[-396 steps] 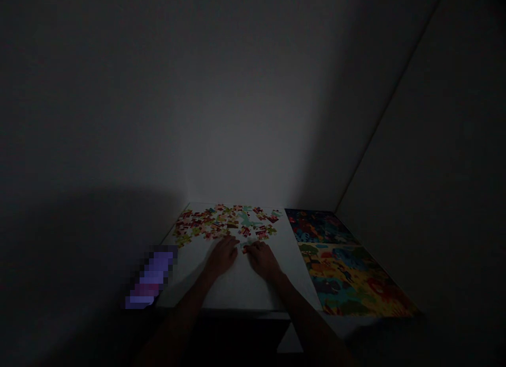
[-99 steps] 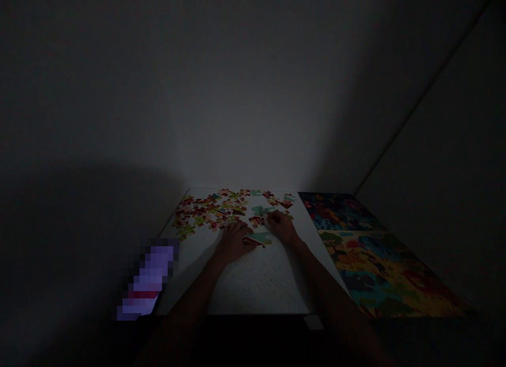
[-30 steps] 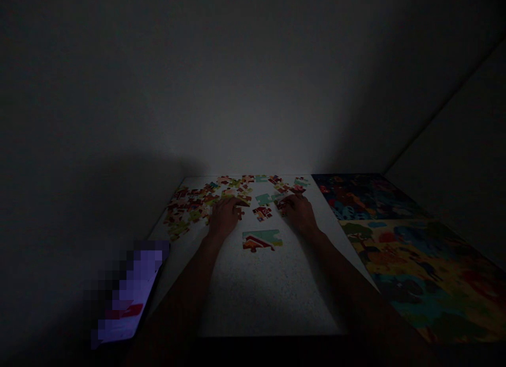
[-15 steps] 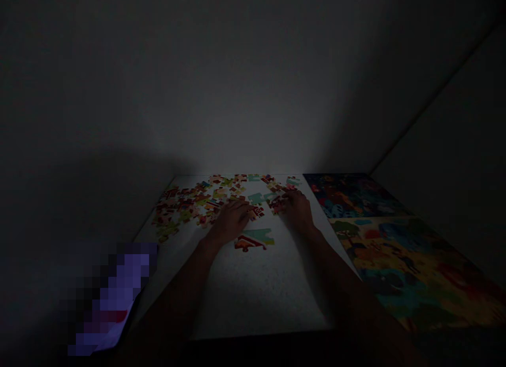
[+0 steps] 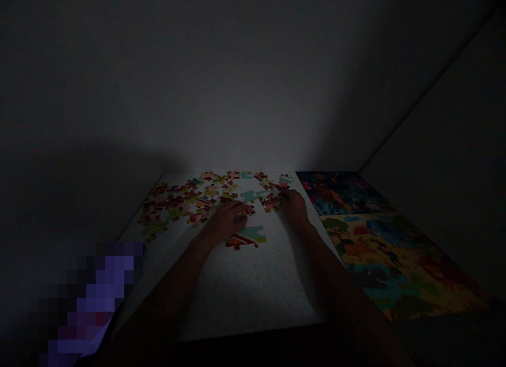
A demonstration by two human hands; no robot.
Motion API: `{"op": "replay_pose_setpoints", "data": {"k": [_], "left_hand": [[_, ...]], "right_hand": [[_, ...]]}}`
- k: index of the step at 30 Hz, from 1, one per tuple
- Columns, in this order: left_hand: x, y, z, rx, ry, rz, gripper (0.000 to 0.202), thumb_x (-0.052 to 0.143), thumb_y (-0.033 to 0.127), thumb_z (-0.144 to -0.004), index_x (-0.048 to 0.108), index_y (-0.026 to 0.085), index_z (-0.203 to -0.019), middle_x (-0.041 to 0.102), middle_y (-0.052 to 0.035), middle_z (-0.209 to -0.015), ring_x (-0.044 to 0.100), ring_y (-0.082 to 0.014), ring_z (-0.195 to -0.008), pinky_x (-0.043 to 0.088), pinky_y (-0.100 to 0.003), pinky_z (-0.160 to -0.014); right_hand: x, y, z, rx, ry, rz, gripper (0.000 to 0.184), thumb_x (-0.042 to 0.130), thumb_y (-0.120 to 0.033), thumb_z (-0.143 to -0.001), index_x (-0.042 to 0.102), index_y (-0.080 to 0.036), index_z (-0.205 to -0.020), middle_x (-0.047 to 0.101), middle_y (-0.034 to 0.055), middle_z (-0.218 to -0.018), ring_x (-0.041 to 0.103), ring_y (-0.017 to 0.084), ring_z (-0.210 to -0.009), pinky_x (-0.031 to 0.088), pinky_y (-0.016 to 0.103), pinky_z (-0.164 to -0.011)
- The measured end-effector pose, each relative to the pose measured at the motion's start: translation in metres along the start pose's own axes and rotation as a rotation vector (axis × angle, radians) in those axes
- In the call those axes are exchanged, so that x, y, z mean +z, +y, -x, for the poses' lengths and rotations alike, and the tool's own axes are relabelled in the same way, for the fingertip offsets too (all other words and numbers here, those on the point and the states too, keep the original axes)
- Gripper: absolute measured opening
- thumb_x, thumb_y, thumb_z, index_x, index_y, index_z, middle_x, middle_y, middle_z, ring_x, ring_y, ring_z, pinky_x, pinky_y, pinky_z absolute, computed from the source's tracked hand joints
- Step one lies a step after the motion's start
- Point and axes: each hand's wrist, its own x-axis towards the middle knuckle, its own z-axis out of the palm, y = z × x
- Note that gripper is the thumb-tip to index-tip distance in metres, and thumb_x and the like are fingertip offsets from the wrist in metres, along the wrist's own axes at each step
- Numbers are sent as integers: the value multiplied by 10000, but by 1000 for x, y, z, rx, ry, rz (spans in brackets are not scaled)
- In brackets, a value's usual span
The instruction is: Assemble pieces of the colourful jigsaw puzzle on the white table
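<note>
My left hand (image 5: 224,220) is over the white table with its fingers bent and closed on a red and white puzzle piece (image 5: 249,210), partly covered by the fingertips. Just below it lies a joined strip of puzzle pieces (image 5: 247,237), teal above and red beneath. My right hand (image 5: 294,209) has its fingers curled together at the right edge of a dark red and pink cluster of pieces (image 5: 270,202); whatever is between those fingertips is hidden. Teal pieces (image 5: 248,196) lie between the hands, a little farther back.
Many loose puzzle pieces (image 5: 168,203) spread over the left and back of the table (image 5: 253,293). Two colourful picture sheets, a dark one (image 5: 348,193) and a yellow one (image 5: 395,261), lie at the right. A blurred purple screen (image 5: 103,303) stands at the lower left. A wall rises behind.
The view has shifted, so the table and pieces sit slightly farther left. My left fingers now cover more of the red and white piece. My right hand stays by the dark red cluster.
</note>
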Motion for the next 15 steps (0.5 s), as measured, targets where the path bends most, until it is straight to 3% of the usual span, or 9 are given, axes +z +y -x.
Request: {"op": "replay_pose_setpoints", "data": {"k": [6,12,15], "left_hand": [[5,-4,0,-3,25,23,272,621,253,-880,693,242,-1142,665,-58,-1190,616,-214,-1119,471,-375,-1033],[4,-5,-1,-38,24,69,246,668,298,-866,703,247,-1104,667,-51,-1153,620,-210,-1088,480,-357,-1010],[4,-5,-1,-33,32,102,211,571,297,-934,706,233,-1083,672,-55,-1127,623,-194,-1071,486,-338,-995]], "right_hand": [[3,2,0,5,37,7,348,464,-139,-849,717,-209,-1078,692,83,-1146,623,217,-1031,450,312,-889],[3,-8,6,-75,-11,-21,316,519,-338,-904,680,-228,-1153,641,85,-1285,554,271,-1183,403,408,-985],[4,-12,10,-110,-61,-17,320,531,-419,-912,680,-257,-1143,640,72,-1286,524,299,-1216,369,465,-1002]]}}
